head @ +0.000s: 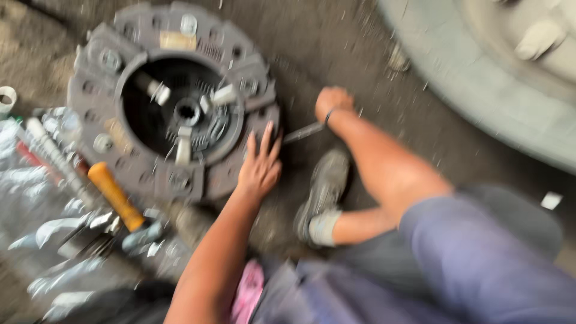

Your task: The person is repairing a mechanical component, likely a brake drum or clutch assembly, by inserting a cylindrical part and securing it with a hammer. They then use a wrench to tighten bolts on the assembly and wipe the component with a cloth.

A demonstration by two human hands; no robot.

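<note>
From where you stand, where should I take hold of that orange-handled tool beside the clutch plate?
Grip the orange handle around its middle, coming from above. It lies slanted on the ground, upper end bare and free, while its lower metal end is buried among other tools. The left hand rests on the clutch plate rim, nearest to it.

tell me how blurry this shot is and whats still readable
Head view: motion blur smears the whole frame; the clutch plate and left hand resting on its edge stay readable; the right hand grips a thin metal tool, type unclear; the tools at left blur into streaks. Light is flat daylight, no harsh glare.
</note>
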